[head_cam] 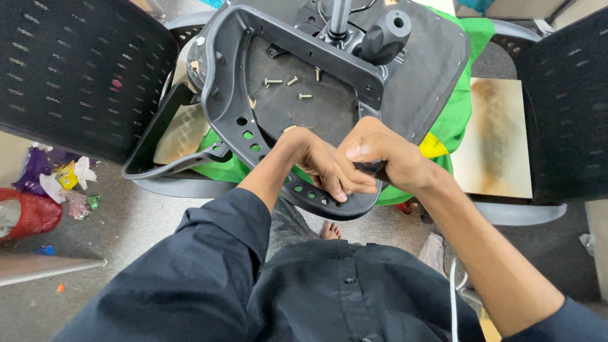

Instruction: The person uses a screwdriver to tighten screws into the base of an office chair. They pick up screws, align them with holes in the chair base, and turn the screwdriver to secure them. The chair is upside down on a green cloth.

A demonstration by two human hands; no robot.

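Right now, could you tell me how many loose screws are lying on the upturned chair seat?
4: one at left, one beside it, one upright-looking farther right, one below. Hands may hide more.

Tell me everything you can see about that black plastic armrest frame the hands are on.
The armrest frame is moulded black plastic, a curved loop with round holes along its near edge. It lies on the upturned chair seat, around loose bolts. Both hands grip its near rim: the left hand on the edge, the right hand fisted round a dark handle.
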